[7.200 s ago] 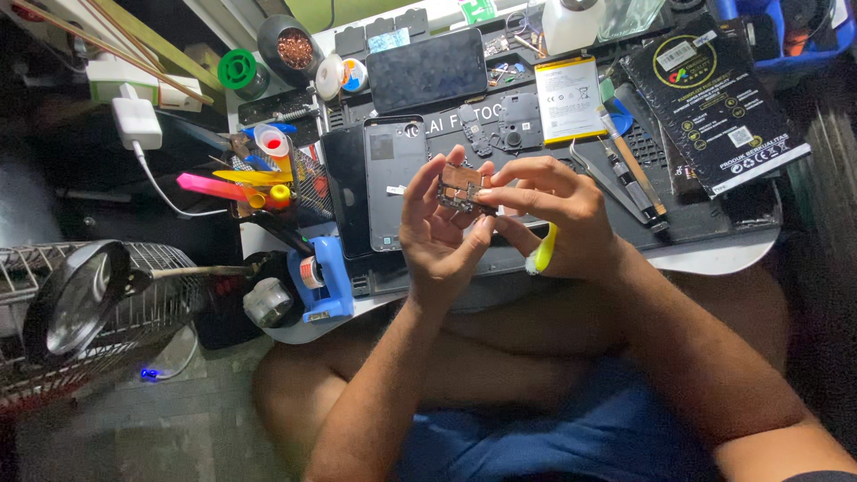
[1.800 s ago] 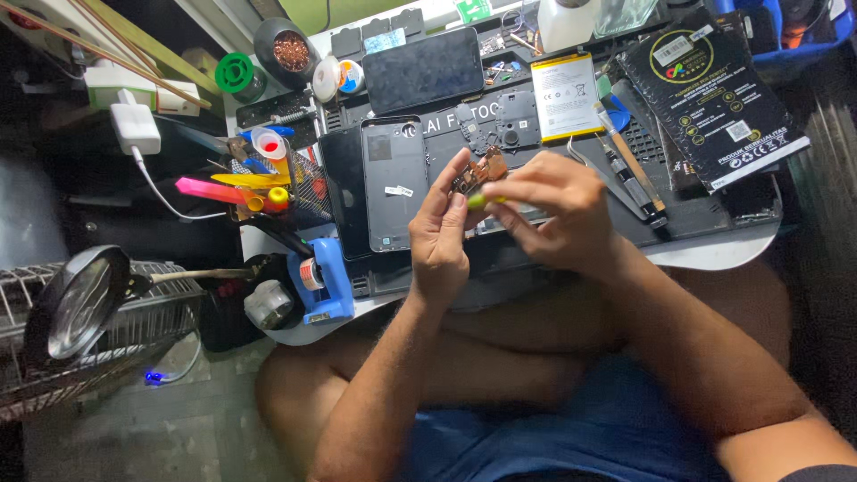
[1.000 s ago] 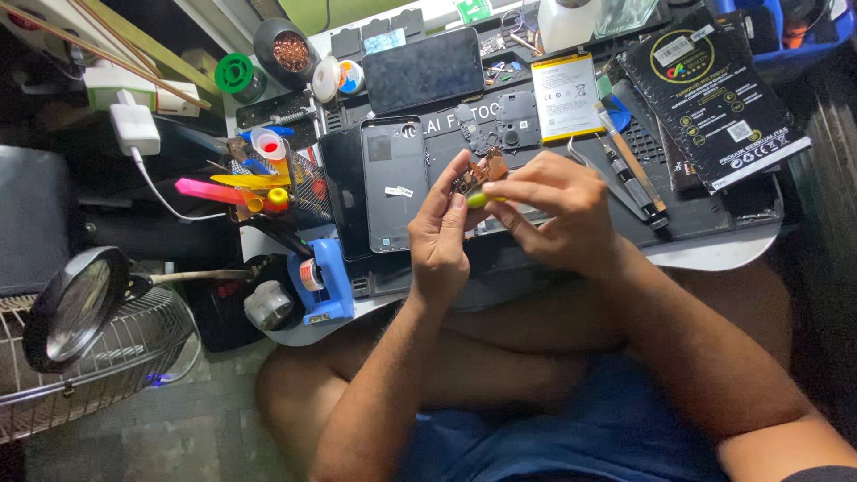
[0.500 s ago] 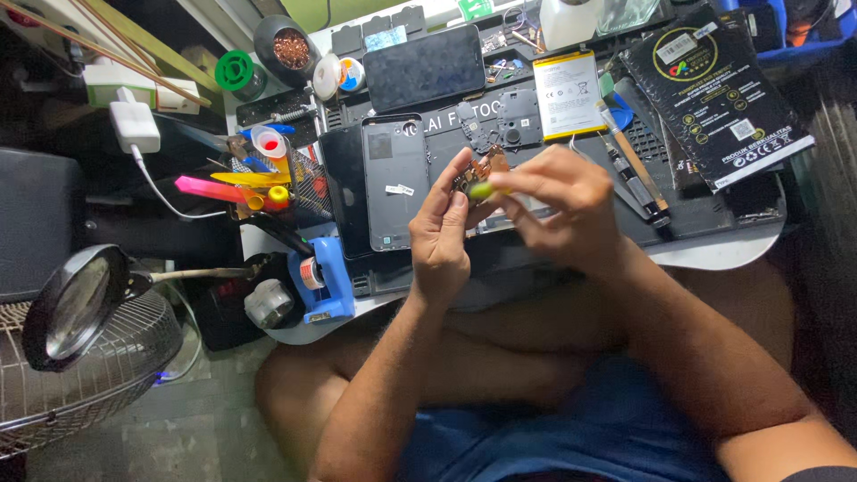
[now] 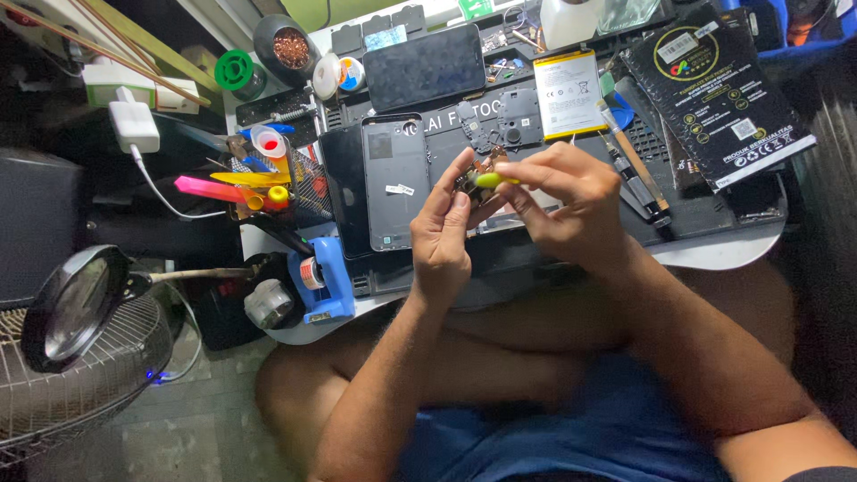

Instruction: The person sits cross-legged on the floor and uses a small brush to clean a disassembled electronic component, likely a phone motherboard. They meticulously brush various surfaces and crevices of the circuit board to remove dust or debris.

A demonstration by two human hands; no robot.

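Board held, tool applied.
Left hand [image 5: 444,234] pinched the light, fragile board [image 5: 473,177] by its edges; right hand [image 5: 569,205], at 3 o'clock, gripped the yellow tool [image 5: 492,179].

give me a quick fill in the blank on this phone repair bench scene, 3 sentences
1. The right hand holds a small tool with a ____ handle.
2. The left hand pinches a small brown circuit board above the dark ____ mat.
3. The grey phone back cover lies on the mat to the ____ of the left hand.

Missing words: yellow-green; work; left
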